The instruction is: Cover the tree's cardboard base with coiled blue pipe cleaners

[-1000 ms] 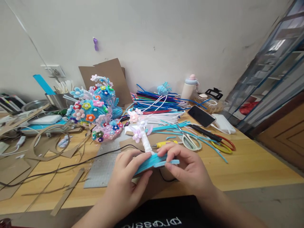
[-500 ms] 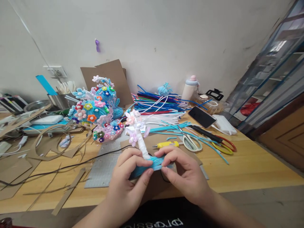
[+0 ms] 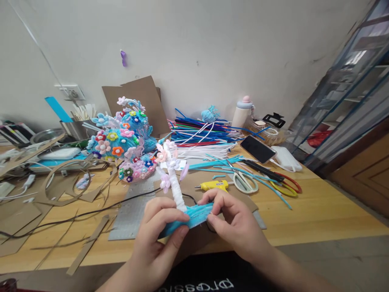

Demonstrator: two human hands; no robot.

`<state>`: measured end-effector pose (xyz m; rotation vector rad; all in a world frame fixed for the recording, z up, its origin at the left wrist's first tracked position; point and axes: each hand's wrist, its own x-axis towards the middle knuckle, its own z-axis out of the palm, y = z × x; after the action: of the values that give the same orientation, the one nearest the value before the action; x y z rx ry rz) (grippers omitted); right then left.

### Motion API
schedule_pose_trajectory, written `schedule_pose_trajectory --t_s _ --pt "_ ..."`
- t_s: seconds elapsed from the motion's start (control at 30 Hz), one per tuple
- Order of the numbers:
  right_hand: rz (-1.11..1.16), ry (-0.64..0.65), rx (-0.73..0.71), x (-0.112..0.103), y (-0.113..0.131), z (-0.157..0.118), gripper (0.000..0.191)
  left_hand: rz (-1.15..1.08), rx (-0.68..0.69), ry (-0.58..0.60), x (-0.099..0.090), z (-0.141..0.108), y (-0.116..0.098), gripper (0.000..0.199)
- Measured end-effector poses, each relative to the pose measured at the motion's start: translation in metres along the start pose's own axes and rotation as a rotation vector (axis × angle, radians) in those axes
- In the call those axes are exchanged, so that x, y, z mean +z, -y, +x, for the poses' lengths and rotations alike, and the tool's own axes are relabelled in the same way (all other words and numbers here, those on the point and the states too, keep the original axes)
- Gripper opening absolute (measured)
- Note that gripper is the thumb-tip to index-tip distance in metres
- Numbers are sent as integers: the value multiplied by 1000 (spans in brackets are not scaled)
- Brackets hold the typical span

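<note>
A flat base covered in light-blue fuzzy strips (image 3: pixel 197 214) is held low over the table's front. From it rises a white wrapped stem (image 3: pixel 177 188), leaning left, with pink and lilac fuzzy flowers (image 3: pixel 165 156) at its top and side. My left hand (image 3: pixel 162 235) grips the base's left end between thumb and fingers. At the right end, my right hand (image 3: pixel 234 221) pinches the base's edge with thumb and forefinger. Just behind my right hand lies a yellow glue gun (image 3: pixel 215 185).
White-handled scissors (image 3: pixel 244 182), pliers (image 3: pixel 282 182) and a phone (image 3: pixel 258 149) lie to the right. Blue pipe cleaners (image 3: pixel 212 164) lie behind. A flowered blue craft piece (image 3: pixel 121 140) stands at the left. A black cable (image 3: pixel 91 211) crosses the table near cardboard scraps (image 3: pixel 88 245).
The base's right end has tipped up a little, and the stem and flowers have shifted left. My left hand has moved slightly left and down.
</note>
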<state>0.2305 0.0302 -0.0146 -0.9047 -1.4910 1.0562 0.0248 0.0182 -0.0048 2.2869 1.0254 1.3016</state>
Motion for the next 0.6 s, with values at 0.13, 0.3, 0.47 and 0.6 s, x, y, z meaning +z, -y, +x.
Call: schedule_pose_trajectory --t_s 0.13,0.3,0.47,0.6 --pt "-43 17 -76 0 -1 -3 14 52 29 10 -4 -3 2 26" --pt "-91 68 -188 -2 -4 -10 8 161 77 56 -7 -7 8 31" --pt "-168 -124 -121 -18 -15 -13 19 164 107 49 -5 -12 10 32" --pt "-361 -373 2 -68 -36 1 21 145 105 36 -4 -13 9 32"
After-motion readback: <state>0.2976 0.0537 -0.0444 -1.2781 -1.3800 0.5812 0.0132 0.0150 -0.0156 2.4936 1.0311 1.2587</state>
